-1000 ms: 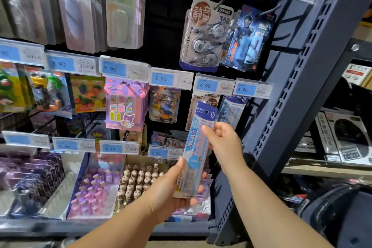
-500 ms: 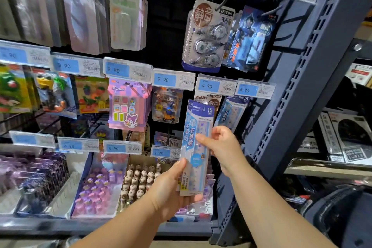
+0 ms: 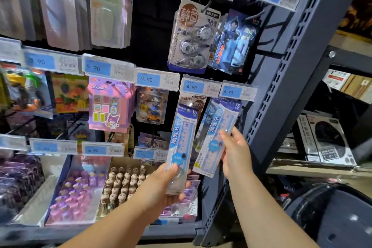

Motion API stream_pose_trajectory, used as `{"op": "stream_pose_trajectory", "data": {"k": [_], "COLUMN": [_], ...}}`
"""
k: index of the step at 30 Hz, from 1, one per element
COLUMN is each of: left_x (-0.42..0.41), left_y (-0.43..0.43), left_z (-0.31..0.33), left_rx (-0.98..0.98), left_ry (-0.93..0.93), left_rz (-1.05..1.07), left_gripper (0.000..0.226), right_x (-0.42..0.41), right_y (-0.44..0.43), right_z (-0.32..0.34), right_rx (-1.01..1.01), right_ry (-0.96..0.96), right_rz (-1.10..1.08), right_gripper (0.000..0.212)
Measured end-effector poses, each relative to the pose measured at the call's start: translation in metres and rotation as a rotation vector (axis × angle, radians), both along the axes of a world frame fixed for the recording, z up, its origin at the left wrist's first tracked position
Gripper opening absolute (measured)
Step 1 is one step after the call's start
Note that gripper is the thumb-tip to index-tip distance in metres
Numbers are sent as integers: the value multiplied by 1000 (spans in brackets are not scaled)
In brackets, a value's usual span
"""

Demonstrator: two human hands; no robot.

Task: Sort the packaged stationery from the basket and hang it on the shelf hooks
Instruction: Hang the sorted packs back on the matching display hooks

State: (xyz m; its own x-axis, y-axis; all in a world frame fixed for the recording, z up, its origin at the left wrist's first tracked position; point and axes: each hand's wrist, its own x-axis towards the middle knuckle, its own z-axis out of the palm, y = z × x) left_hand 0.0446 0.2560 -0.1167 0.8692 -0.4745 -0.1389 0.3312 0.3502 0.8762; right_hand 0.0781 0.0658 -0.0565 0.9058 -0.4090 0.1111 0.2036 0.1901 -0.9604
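Working at shelf point(image 3: 285, 78), hooks mostly filled. Keeping basket point(image 3: 342, 223) low right, contents hidden. Steadying hung ruler packs point(image 3: 220, 127) under price tag point(image 3: 230, 92) with right hand point(image 3: 235, 151), fingers curled round them. Gripping loose ruler pack point(image 3: 182, 135) by bottom end in left hand point(image 3: 161, 187), just beside, not yet hung.

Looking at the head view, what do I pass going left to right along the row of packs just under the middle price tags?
fruit pack → Kuromi pack → toy-car pack → ruler pack in left hand → hanging rulers in right hand → shelf upright
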Motion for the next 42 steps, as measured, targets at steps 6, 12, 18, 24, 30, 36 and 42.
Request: {"op": "stream_pose_trajectory", "data": {"k": [6, 12, 18, 24, 30, 36, 42], "left_x": [5, 9, 10, 12, 11, 16, 25], "left_y": [0, 4, 3, 0, -8, -31, -51], "left_z": [-2, 3, 6, 10, 11, 13, 20], "left_rx": [-14, 19, 41, 51, 44, 221, 432], "left_ry": [3, -13, -16, -14, -21, -47, -183], "left_rz": [4, 19, 0, -3, -45, 5, 54], "left_gripper": [44, 39, 41, 41, 45, 18, 15], "right_x": [9, 20, 34, 17, -2, 3, 5], "right_y": [-6, -6, -3, 15, 24, 10, -6], "right_z": [-4, -4, -1, 0, -3, -9, -9], "right_rx": [-38, -152, -180, -444, -395, -264, -252], "right_ry": [-14, -4, 111, 26, 69, 67, -5], "right_rz": [-114, -209, -440, -481, 279, 129, 10], "right_gripper": [24, 34, 37, 16, 14, 15, 21]}}
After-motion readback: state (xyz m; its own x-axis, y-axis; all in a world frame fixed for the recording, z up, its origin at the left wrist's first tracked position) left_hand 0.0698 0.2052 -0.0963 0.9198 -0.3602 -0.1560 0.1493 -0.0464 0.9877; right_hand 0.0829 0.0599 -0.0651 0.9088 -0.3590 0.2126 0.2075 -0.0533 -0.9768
